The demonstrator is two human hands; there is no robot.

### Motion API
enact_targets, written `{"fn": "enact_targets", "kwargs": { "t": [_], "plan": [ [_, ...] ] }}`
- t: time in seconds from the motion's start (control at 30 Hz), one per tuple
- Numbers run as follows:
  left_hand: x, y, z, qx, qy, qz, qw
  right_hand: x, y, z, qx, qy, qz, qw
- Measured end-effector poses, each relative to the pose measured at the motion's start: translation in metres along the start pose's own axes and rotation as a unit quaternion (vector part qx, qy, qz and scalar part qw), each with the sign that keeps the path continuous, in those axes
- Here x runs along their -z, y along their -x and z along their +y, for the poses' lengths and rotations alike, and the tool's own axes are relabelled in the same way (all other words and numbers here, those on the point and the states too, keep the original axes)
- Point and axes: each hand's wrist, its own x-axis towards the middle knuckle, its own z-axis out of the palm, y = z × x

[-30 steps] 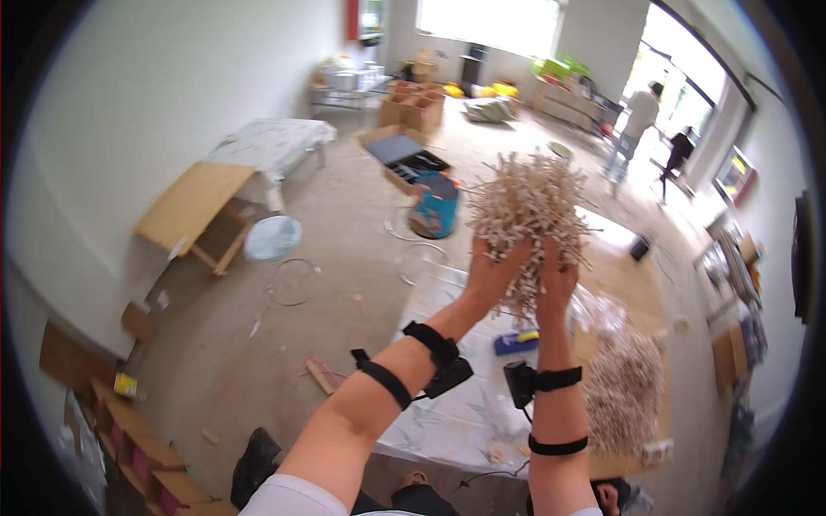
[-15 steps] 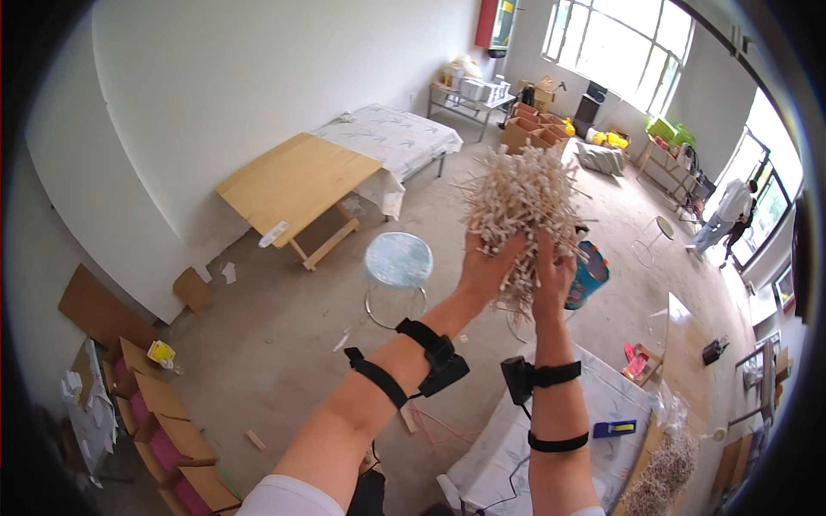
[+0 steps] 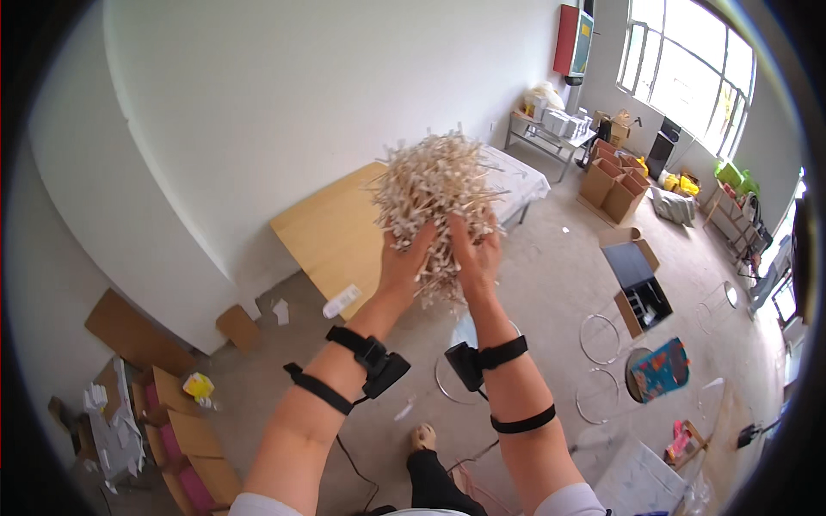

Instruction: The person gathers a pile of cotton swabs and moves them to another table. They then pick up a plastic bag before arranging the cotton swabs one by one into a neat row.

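A large, bristling clump of thin, white-tipped sticks (image 3: pixel 439 176) (they look like cotton swabs) is held up in the upper middle of the frame, gripped between two bare hands. The left hand (image 3: pixel 403 262) presses its lower left side and the right hand (image 3: pixel 477 256) its lower right, with the fingers of both spread and grasping the mass; the fingertips sink partly out of sight among the sticks. Some sticks hang below the palms near the centre, and others poke out loosely all around. Behind the clump lies a wooden table (image 3: pixel 323 228), with a sheet-covered table (image 3: pixel 520 176) to its upper right; both seem well beyond the hands, though the gap is hard to judge. Each forearm wears a black strapped device (image 3: pixel 387 374). The step in hand appears to be supporting the gathered bundle aloft, squeezed from two sides. Any next move would call for even pressure from both palms, the hands shifting together and slowly, since the dangling sticks at the bottom look poorly supported and could slip out if the hold loosened.
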Motion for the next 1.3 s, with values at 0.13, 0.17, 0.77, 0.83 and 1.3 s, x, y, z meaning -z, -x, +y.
{"fn": "enact_targets", "kwargs": {
  "t": [0.13,0.17,0.77,0.83,1.3],
  "plan": [
    [0.051,-0.086,-0.019,0.09,0.1,0.033,0.99,-0.061,-0.069,0.098,0.01,0.087,0.0,0.996],
    [0.067,-0.105,-0.026,0.101,0.093,0.051,0.989,-0.078,-0.082,0.117,-0.009,0.076,-0.011,0.997],
    [0.363,-0.375,-0.379,0.251,-0.001,0.09,0.964,-0.243,-0.182,0.613,-0.176,0.119,0.035,0.977],
    [0.388,-0.395,-0.416,0.309,0.013,0.098,0.946,-0.246,-0.185,0.657,-0.217,0.154,0.041,0.963],
    [0.508,-0.459,-0.498,0.424,-0.17,-0.005,0.89,-0.237,-0.168,0.715,-0.289,0.39,-0.017,0.874]
  ]
}}
